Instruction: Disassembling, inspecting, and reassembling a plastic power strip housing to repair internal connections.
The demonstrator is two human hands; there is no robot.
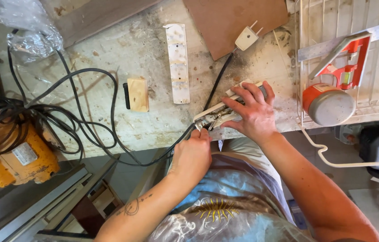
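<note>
Well to the left of your left hand point(192, 154), a small pale rectangular label point(24, 153) sits on the yellow power tool point(17, 154). Far up-left of that hand, a crumpled clear plastic bag point(26, 24) lies on the bench.

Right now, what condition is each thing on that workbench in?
Power strip: opened, insides showing, pinned by right hand.
Left hand: at the strip's cord end.
Strip cover: off, lying apart.
Plug: unplugged.
Black cord: loosely tangled.

A yellow power tool point(12, 157), small wood block point(138, 94) and orange combination square point(348, 67) lie around.
</note>
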